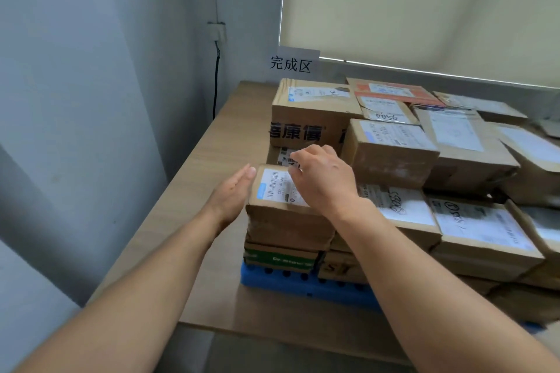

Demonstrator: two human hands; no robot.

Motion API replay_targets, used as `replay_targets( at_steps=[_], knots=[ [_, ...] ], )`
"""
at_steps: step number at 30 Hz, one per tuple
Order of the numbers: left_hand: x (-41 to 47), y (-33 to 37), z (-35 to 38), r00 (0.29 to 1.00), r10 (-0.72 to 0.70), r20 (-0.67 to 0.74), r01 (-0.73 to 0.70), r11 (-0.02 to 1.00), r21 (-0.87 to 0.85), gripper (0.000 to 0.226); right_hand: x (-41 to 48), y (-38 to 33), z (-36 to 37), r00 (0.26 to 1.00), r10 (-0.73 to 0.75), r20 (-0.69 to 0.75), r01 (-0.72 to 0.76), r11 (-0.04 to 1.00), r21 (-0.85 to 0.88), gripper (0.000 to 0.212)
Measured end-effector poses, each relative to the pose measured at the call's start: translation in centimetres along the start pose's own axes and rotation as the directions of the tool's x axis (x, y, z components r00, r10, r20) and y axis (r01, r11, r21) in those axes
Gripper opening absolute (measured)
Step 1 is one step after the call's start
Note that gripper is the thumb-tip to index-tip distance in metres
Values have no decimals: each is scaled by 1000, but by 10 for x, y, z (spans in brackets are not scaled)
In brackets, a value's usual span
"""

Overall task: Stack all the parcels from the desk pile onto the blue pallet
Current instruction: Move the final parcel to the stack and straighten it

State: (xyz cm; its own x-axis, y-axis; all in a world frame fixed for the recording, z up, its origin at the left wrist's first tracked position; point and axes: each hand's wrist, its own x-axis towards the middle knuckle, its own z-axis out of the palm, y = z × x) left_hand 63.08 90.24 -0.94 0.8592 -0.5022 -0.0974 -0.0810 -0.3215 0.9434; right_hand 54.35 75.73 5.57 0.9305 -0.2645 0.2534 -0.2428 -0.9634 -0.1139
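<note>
The small parcel point(272, 218), with a white barcode label on top, sits on a short stack at the front left corner of the blue pallet point(303, 289), above a green-printed box point(281, 257). The right hand point(324, 182) lies over its top, fingers point(295, 157) bent with their tips at the far edge; whether they actually clasp it cannot be told. The left hand point(231, 194) is released, fingers straight and together, palm facing the parcel's left side, just beside it. Behind stands a larger box point(303, 112) printed with black characters, and more labelled parcels cover the pallet to the right. The pallet rests on a wooden bench point(212, 160). A paper sign point(292, 63) hangs on the wall beside a drawn window blind point(424, 9).
</note>
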Motion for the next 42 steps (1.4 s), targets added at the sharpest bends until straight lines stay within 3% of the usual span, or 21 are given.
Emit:
replay_targets(
  at_steps=[6,14,20,24,27,31,35,39,42],
  knots=[
    [21,-6,1,979,0,202,24,993,-115,34,25,-9,19,979,142,144,-140,990,-27,35],
    [41,-21,-9,912,87,401,-10,982,-189,40,33,-13,33,956,275,104,-276,961,-3,32],
    [81,1,-36,931,175,319,-118,974,-191,50,40,-20,25,925,369,-94,-362,928,85,33],
    [111,25,-37,925,233,299,-179,964,-198,54,41,-24,26,912,407,-47,-405,913,44,34],
    [127,33,-31,909,249,334,-203,965,-166,66,42,-26,27,906,414,-89,-410,910,63,35],
    [131,36,-22,894,254,369,-190,961,-202,48,44,-24,21,894,427,-137,-421,904,75,35],
    [125,29,-23,898,272,347,-194,950,-243,47,45,-23,25,899,429,-85,-428,903,39,36],
    [113,-9,-19,947,95,306,-29,977,-213,46,45,-23,36,902,430,-42,-431,902,-21,31],
    [108,-46,-8,924,-16,382,79,985,-151,47,45,-22,42,909,414,-43,-416,908,-50,30]
  ],
)
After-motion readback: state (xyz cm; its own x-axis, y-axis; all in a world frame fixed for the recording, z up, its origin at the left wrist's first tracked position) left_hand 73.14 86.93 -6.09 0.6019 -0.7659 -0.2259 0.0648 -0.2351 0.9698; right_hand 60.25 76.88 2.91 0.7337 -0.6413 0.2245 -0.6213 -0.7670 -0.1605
